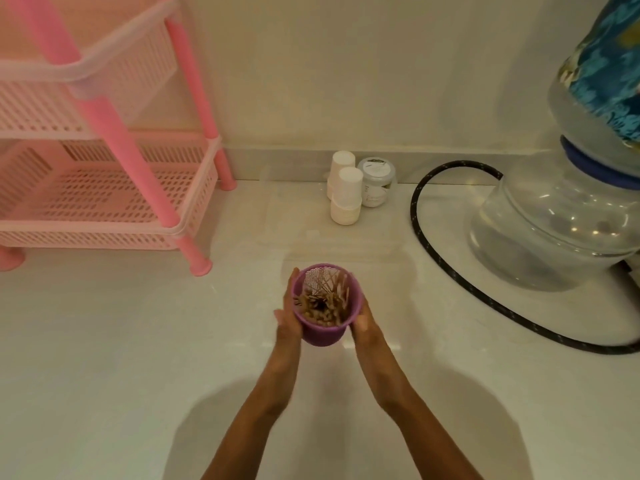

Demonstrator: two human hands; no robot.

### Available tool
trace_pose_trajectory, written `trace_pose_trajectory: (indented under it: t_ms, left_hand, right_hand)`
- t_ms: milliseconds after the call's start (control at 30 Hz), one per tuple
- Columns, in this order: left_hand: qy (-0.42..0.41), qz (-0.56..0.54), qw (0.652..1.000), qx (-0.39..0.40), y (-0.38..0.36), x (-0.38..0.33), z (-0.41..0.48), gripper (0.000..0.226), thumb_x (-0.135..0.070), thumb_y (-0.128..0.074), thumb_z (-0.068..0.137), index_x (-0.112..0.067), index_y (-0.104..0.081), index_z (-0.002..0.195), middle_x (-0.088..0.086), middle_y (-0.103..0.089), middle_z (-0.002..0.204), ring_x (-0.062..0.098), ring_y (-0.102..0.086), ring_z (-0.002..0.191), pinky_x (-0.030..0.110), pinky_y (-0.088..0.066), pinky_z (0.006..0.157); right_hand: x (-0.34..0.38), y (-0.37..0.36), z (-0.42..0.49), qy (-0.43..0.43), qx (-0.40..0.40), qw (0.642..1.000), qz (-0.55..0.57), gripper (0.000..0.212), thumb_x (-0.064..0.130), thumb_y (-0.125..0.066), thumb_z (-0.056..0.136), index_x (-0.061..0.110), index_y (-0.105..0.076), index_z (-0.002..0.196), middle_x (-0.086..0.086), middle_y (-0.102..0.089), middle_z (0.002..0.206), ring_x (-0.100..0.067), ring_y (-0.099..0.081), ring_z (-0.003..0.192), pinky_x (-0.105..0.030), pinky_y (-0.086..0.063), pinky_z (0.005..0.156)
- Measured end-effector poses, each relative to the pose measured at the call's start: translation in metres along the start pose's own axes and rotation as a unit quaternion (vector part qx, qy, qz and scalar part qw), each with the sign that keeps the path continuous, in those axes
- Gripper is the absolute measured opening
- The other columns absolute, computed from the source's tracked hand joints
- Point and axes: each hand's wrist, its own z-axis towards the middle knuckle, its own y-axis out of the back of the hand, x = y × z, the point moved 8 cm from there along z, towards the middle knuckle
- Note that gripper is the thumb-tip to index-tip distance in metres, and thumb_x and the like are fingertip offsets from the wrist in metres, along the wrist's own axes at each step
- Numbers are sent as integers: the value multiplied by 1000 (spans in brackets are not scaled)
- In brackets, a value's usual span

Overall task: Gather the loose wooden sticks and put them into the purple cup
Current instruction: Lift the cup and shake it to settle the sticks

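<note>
The purple cup (pixel 322 336), a mesh-walled holder, is held between both of my hands over the pale floor, its mouth tipped toward me. Inside it stand several wooden sticks (pixel 323 299), bunched and slightly blurred. My left hand (pixel 288 315) presses the cup's left wall with the fingers pointing away from me. My right hand (pixel 363 320) grips its right wall. No loose stick shows on the floor around the cup.
A pink plastic two-tier rack (pixel 104 188) stands at the left. Two stacks of white paper cups (pixel 344 195) and a lidded jar (pixel 375 183) sit by the wall. A black hose (pixel 426 244) curves to a large clear water bottle (pixel 561 220) at the right.
</note>
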Motion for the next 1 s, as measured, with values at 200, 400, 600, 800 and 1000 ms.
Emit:
trace_pose_trajectory:
  t_ms: [200,400,600,800,1000]
  left_hand:
    - [-43,39,997,-43,-28,-9,4,115,-105,-19,42,-36,-31,134,-28,-30,139,-23,-31,125,4,-28,105]
    - [-76,-93,991,-65,-13,-42,12,108,-101,-25,51,-40,-34,140,-24,-45,142,1,-38,136,28,-27,116]
    - [-131,-6,990,-59,-56,-55,-15,110,-96,-25,62,-21,-27,142,-26,-36,143,-16,-35,129,1,-31,99]
    - [-148,-116,974,-126,-7,-85,13,105,-97,-26,57,-29,-44,136,-16,-57,132,5,-52,125,27,-45,103]
    - [-146,-65,985,-67,-51,-81,-14,121,-102,-36,45,-25,-30,138,-9,-32,152,11,-28,143,39,-16,121]
  right_hand:
    - [28,21,5,29,-87,987,132,101,100,-31,49,42,-51,130,12,-54,138,-11,-49,130,-34,-39,110]
    - [33,-11,-17,49,-61,995,62,107,101,-21,51,46,-30,142,21,-38,148,-4,-29,141,-32,-20,118]
    - [72,33,7,95,-107,968,208,104,96,-39,51,29,-56,129,7,-62,130,-17,-56,124,-36,-46,104]
    - [40,-22,-24,36,-28,996,71,122,103,-32,44,32,-32,143,18,-33,150,-10,-24,145,-42,-14,122]
    - [85,26,-3,111,-102,976,154,115,98,-36,52,25,-44,141,9,-57,136,-15,-52,128,-33,-46,105]
